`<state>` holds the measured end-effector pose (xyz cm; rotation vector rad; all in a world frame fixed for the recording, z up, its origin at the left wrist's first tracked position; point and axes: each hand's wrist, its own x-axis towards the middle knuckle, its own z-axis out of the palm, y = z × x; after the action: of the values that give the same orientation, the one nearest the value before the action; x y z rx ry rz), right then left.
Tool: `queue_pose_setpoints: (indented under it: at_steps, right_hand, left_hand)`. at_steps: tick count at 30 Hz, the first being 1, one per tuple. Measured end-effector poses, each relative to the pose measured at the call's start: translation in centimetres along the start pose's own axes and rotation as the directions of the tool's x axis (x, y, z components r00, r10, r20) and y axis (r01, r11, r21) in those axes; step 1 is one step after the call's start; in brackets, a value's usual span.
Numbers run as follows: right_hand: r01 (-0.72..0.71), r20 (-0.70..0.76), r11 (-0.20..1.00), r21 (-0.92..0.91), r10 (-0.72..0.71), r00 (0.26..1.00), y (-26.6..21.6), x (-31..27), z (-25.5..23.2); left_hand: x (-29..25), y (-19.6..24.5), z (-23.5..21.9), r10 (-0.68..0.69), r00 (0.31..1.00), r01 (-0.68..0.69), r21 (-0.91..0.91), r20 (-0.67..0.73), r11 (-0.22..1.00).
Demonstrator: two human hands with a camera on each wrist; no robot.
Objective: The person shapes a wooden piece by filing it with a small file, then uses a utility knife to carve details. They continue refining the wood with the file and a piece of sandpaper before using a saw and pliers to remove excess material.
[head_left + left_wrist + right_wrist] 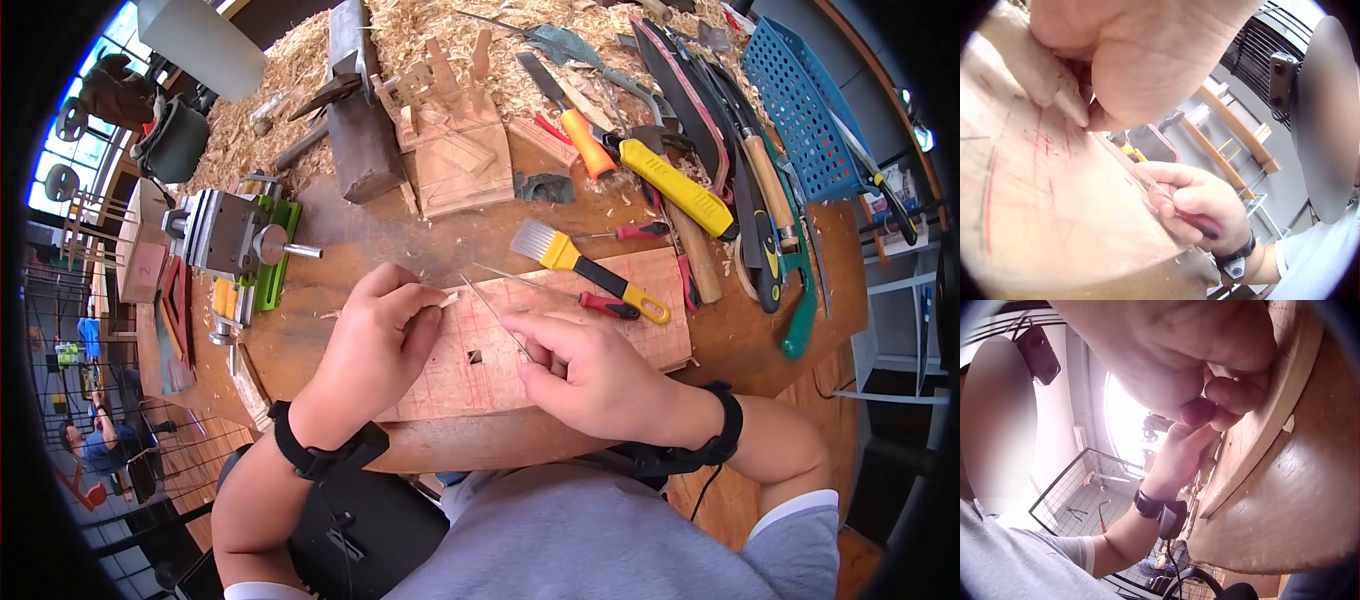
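Note:
A flat wooden board [440,375] marked with red lines lies before me, with a small square hole [475,357] through it. Over its left part, my left hand [372,335] pinches a small pale piece of wood [450,299] between thumb and fingers. My right hand [610,385] grips a slim needle file [488,306], its thin shaft pointing up and left over the board. In the left wrist view the file's red and black handle [1200,224] shows, tucked in the right palm. The right wrist view hides the file behind the fingers.
On the board's right lie a brush [585,268] and another red-handled tool [608,305]. A small vise [225,235] stands at left. Behind are an anvil-like block [362,140], wood shavings [290,70], a yellow cutter [675,188], several saws and a blue basket [800,110].

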<state>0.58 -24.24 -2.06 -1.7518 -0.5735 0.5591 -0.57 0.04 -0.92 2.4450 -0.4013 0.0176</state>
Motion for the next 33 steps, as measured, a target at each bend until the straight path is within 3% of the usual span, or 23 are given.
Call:
queue_pose_setpoints:
  at_steps: [2, 4, 8, 10, 14, 18, 23, 24, 26, 27, 29, 33]
  right_hand:
    - [0.064, -0.011, 0.996, -0.064, -0.065, 0.998, 0.2, 0.3, -0.1]
    - [0.068, -0.014, 0.996, -0.066, -0.069, 0.998, 0.2, 0.5, -0.1]
    - [0.1, -0.031, 0.986, -0.132, -0.105, 0.994, 0.6, 0.6, -0.1]
    - [0.111, -0.034, 0.985, -0.129, -0.116, 0.993, 0.7, 0.6, -0.2]
    - [0.166, -0.03, 0.971, -0.17, -0.173, 0.984, 0.9, 1.0, 0.0]
    - [0.12, 0.009, 0.987, -0.11, -0.12, 0.993, 0.9, 1.0, 0.1]
    - [0.251, -0.013, 0.965, -0.069, -0.253, 0.967, 1.3, 2.1, 0.8]
    - [0.249, -0.007, 0.966, -0.067, -0.25, 0.968, 1.1, 1.8, 0.8]
    - [0.051, -0.09, 0.998, -0.046, -0.055, 0.994, 0.2, 1.0, 0.2]
    - [0.049, -0.088, 0.998, -0.043, -0.053, 0.995, 0.0, 1.2, 0.2]
    - [-0.086, 0.02, 0.993, 0.081, 0.085, 0.996, -0.2, 1.5, 0.2]
    - [0.049, -0.011, 0.999, 0.009, -0.049, 0.999, 0.7, 2.1, 0.9]
  left_hand:
    - [0.1, 0.1, 0.1, 0.015, 0.999, -0.014, 0.021, -0.047, 1.0]
    - [0.3, 0.3, 0.2, -0.116, 0.992, 0.115, -0.035, -0.04, 0.993]
    - [0.2, -0.2, 0.9, -0.044, 0.998, 0.044, 0.002, -0.04, 0.999]
    - [0.0, -0.6, 1.3, 0.005, 0.993, -0.005, 0.003, -0.118, 1.0]
    - [-0.2, -0.9, 1.9, -0.012, 0.988, 0.008, -0.027, -0.157, 1.0]
    - [-0.1, -1.1, 2.1, -0.019, 0.985, 0.008, -0.065, -0.169, 0.998]
    - [-0.1, -1.0, 2.1, -0.047, 0.984, 0.034, -0.08, -0.174, 0.996]
    - [0.0, -1.1, 2.1, -0.032, 0.983, 0.018, -0.079, -0.181, 0.997]
    - [-0.2, -1.2, 2.1, -0.026, 0.98, 0.01, -0.078, -0.197, 0.997]
    - [-0.2, -1.2, 2.1, -0.032, 0.98, 0.015, -0.088, -0.197, 0.996]
    - [0.0, -1.2, 2.2, -0.024, 0.982, 0.005, -0.101, -0.188, 0.995]
    - [-0.1, -1.2, 2.4, -0.046, 0.978, 0.026, -0.097, -0.203, 0.995]
